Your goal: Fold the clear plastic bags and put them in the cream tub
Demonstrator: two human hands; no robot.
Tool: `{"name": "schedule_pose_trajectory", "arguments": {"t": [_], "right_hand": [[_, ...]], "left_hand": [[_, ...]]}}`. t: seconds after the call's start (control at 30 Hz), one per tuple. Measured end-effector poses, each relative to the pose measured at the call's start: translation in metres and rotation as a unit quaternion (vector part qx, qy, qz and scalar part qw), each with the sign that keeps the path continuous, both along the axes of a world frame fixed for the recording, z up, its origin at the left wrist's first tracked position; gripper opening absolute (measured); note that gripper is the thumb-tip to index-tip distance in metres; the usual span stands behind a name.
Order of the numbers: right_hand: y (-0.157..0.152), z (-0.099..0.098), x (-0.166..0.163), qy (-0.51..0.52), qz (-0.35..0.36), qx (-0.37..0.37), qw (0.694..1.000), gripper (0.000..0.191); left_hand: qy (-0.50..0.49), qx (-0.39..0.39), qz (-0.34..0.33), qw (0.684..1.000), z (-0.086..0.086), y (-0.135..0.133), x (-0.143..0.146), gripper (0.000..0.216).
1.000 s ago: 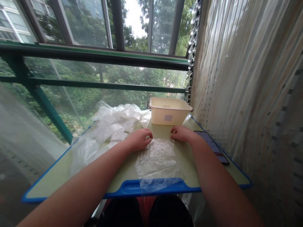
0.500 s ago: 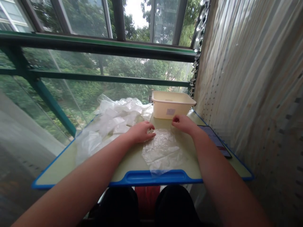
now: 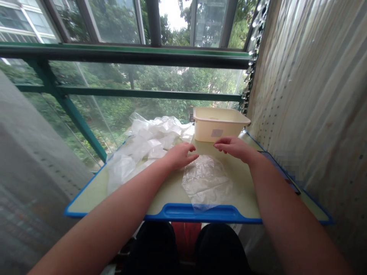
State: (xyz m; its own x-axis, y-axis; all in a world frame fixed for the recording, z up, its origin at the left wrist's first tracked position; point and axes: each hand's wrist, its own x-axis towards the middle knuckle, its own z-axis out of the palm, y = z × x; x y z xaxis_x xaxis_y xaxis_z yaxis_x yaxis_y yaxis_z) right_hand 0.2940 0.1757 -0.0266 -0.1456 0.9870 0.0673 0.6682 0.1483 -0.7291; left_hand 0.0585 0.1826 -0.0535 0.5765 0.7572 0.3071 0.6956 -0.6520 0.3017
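Observation:
A crumpled clear plastic bag (image 3: pixel 208 179) lies flat on the green tray table (image 3: pixel 166 191), reaching the table's blue front edge. My left hand (image 3: pixel 180 154) rests at the bag's far left corner, its fingers stretched out over the plastic. My right hand (image 3: pixel 233 147) is at the bag's far right corner, fingers extended and slightly bent, touching or just above the plastic. Neither hand grips anything that I can see.
A heap of clear plastic bags (image 3: pixel 146 143) covers the table's left and back. A cream plastic tub (image 3: pixel 219 128) stands at the back right. A dark phone (image 3: pixel 282 173) lies along the right edge. Green railing and glass ahead, a perforated wall at the right.
My fingers have uncurled and spread at the bag's far corners. The bag has drawn back from the front edge. The camera has swung to the left.

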Motion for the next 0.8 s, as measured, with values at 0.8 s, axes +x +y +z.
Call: {"name": "schedule_pose_trajectory", "arguments": {"t": [0.8], "right_hand": [[0.001, -0.02, -0.009, -0.174, 0.056, -0.025, 0.983, 0.024]], "left_hand": [[0.076, -0.037, 0.061, 0.995, 0.016, -0.007, -0.002, 0.029]]}}
